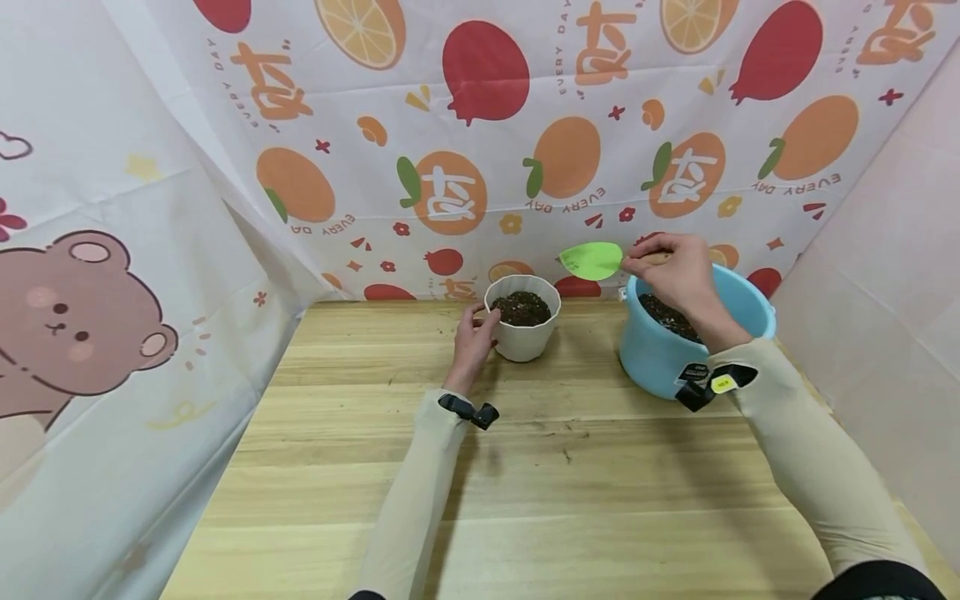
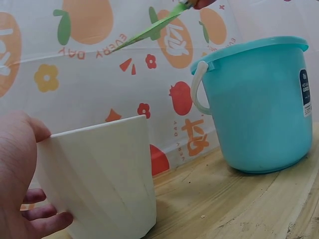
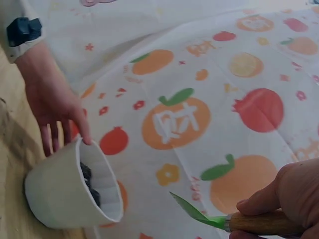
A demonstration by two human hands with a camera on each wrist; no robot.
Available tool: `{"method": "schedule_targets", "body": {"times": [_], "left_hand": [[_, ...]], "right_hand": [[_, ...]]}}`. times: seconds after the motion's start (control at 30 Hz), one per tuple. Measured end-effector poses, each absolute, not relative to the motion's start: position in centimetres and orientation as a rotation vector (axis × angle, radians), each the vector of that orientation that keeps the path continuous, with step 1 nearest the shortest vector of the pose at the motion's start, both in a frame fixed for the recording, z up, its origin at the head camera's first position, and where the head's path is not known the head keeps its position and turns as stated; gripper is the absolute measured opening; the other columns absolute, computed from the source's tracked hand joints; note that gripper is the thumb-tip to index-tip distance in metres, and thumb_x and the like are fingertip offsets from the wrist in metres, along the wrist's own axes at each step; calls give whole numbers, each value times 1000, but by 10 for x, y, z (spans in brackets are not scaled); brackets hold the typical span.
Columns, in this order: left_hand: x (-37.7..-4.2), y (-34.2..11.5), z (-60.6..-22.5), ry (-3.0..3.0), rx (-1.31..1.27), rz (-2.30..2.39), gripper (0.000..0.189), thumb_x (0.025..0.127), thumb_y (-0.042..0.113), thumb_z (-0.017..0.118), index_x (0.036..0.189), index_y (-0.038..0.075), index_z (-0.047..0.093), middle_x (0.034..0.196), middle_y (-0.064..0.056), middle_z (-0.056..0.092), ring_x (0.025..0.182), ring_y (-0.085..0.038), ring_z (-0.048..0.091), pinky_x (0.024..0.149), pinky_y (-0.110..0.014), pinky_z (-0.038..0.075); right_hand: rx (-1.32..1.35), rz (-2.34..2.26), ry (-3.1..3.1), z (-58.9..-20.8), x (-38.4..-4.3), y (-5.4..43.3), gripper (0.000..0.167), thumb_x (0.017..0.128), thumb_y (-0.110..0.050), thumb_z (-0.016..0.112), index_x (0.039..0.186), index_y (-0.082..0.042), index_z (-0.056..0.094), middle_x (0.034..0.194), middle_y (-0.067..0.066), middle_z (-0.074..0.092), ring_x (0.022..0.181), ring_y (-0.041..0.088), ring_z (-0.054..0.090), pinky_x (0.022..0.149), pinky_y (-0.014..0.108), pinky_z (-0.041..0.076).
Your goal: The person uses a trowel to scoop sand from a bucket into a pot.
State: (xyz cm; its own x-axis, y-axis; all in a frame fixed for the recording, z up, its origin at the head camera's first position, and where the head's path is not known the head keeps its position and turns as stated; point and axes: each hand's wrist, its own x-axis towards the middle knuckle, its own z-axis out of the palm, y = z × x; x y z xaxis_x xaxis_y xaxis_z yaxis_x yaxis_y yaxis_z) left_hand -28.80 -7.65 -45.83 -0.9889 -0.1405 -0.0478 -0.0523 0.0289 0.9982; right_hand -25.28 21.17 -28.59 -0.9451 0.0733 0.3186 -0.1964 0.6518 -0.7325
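Note:
A white fluted flowerpot point(image 1: 522, 343) with dark soil point(image 1: 523, 308) in it stands upright near the back of the wooden table. My left hand point(image 1: 472, 346) holds its left side; in the left wrist view the thumb lies at the rim and the fingertips touch the outer wall. Up above the blue bucket point(image 1: 651, 367), my right hand point(image 1: 681, 271) grips the wooden handle of a small green trowel point(image 1: 592, 261). The trowel's blade points left, in the gap between bucket and pot. In the right wrist view its handle point(image 3: 264, 223) lies between thumb and fingers.
The bucket, partly filled with dark soil point(image 1: 667, 318), stands right of the pot, its white carry handle point(image 2: 198, 88) hanging down. Soil crumbs point(image 1: 566, 455) are scattered on the table point(image 1: 345, 467). A fruit-print cloth point(image 1: 510, 167) hangs directly behind; a bear-print cloth point(image 1: 82, 333) hangs left.

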Motion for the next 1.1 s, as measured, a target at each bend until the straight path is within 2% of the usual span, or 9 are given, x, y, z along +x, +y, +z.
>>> {"method": "schedule_targets", "body": {"times": [0.23, 0.33, 0.5, 0.63, 0.77, 0.93, 1.1], "left_hand": [[-287, -78, -458, -2213, 203, -2158, 55, 102, 37, 56, 150, 12, 44, 125, -18, 52, 106, -25, 56, 101, -51, 54], [-287, -78, -458, -2212, 202, -2157, 56, 102, 36, 56, 151, 11, 43, 125, -18, 52, 106, -25, 56, 101, -51, 54], [-288, -79, -458, -2202, 196, -2154, 57, 102, 36, 56, 151, 9, 43, 124, -19, 52, 103, -24, 56, 101, -52, 54], [-287, -79, -458, -2208, 208, -2157, 58, 102, 37, 57, 151, 10, 43, 124, -18, 52, 103, -25, 56, 101, -52, 53], [-288, -78, -458, -2215, 209, -2139, 58, 102, 37, 56, 151, 9, 42, 123, -18, 52, 101, -24, 56, 100, -51, 54], [-289, -78, -457, -2215, 190, -2138, 58, 102, 37, 56, 151, 9, 43, 123, -18, 53, 103, -25, 57, 100, -51, 54], [-288, -78, -456, -2220, 187, -2143, 59, 102, 38, 56, 151, 10, 42, 124, -19, 52, 108, -29, 57, 101, -52, 54]], "right_hand": [[-53, 1239, -2552, -276, -242, 242, 33, 87, -34, 80, 105, -7, 76, 83, -15, 69, 78, 4, 64, 64, 17, 51], [-81, 1272, -2533, -275, -239, 255, 37, 86, -36, 81, 107, -7, 76, 77, -23, 67, 76, 1, 66, 65, 16, 52], [-95, 1336, -2477, -278, -237, 275, 36, 86, -32, 81, 108, -4, 75, 73, -27, 66, 67, -5, 68, 63, 15, 54], [-130, 1378, -2452, -283, -234, 290, 33, 86, -28, 81, 107, -3, 75, 73, -29, 67, 66, -5, 69, 63, 13, 54], [-175, 1330, -2473, -288, -231, 302, 38, 87, -30, 80, 110, 0, 73, 74, -30, 63, 65, -7, 68, 63, 13, 54], [-231, 1211, -2550, -293, -226, 315, 41, 90, -32, 77, 113, 2, 71, 64, -33, 58, 61, -10, 64, 60, 15, 52], [-240, 1104, -2618, -301, -223, 329, 36, 90, -29, 76, 108, 2, 72, 55, -34, 57, 58, -9, 62, 57, 18, 52]]}}
